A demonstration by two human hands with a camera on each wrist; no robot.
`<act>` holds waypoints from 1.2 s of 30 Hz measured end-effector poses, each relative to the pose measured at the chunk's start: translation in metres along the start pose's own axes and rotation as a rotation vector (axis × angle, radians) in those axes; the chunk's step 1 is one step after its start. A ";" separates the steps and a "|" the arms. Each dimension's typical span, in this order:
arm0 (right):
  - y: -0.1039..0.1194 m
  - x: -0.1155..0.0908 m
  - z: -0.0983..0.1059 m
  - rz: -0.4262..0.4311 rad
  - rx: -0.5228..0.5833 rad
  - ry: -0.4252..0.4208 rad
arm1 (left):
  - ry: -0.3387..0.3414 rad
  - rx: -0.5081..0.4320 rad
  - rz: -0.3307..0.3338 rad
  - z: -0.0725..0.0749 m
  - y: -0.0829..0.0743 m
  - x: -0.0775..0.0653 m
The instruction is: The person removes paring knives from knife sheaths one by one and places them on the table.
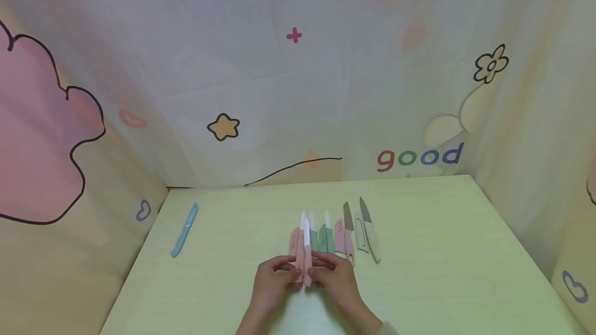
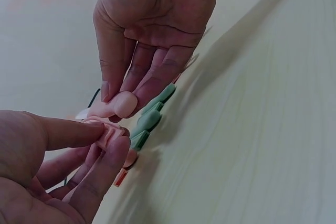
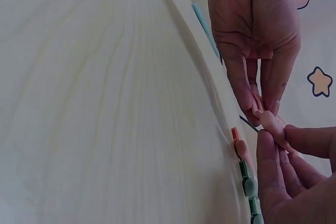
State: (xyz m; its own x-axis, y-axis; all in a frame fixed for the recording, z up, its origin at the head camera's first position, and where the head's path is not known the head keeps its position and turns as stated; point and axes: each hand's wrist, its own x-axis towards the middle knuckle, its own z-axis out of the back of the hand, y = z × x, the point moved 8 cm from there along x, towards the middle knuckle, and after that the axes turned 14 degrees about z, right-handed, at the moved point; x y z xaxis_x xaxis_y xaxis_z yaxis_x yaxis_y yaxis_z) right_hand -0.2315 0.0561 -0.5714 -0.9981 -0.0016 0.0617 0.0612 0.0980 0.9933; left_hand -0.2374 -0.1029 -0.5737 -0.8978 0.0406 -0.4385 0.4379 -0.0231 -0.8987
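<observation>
Near the front of the row, my left hand [image 1: 273,282] pinches a pink slotted knife sheath [image 1: 300,265] between thumb and fingers. My right hand [image 1: 341,279] grips the pink handle of a paring knife [image 1: 308,268], its white blade bare and pointing away. Knife and sheath stand side by side, close together. In the left wrist view the rounded handle end [image 2: 126,104] shows just above the sheath [image 2: 111,136]. The right wrist view has the knife handle [image 3: 270,123] between my right thumb and fingers, with the sheath [image 3: 256,104] in the left fingertips behind.
Just beyond lie another pink knife [image 1: 302,221] and sheath [image 1: 294,241], green knives [image 1: 330,239] with a green sheath [image 1: 322,239], a grey-bladed pink knife [image 1: 348,221] beside its sheath [image 1: 340,237], and a cream knife [image 1: 371,234] with its sheath [image 1: 361,234]. A blue knife [image 1: 184,230] lies far left.
</observation>
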 end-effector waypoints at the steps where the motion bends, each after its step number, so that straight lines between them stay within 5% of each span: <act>1: 0.000 0.000 -0.001 0.001 -0.001 0.001 | -0.006 0.001 0.001 0.001 0.000 -0.001; 17: 0.007 0.010 -0.016 0.006 -0.078 0.058 | -0.168 0.173 -0.055 0.027 -0.006 0.004; 36: 0.012 0.026 -0.030 0.018 -0.140 0.086 | -0.156 0.175 -0.027 0.033 -0.010 0.010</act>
State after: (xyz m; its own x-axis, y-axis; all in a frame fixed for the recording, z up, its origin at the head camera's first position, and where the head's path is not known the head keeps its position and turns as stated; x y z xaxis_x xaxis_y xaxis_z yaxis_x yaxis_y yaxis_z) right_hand -0.2562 0.0271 -0.5548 -0.9928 -0.0871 0.0819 0.0857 -0.0409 0.9955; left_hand -0.2523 -0.1349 -0.5688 -0.9114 -0.1110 -0.3963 0.4110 -0.1976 -0.8900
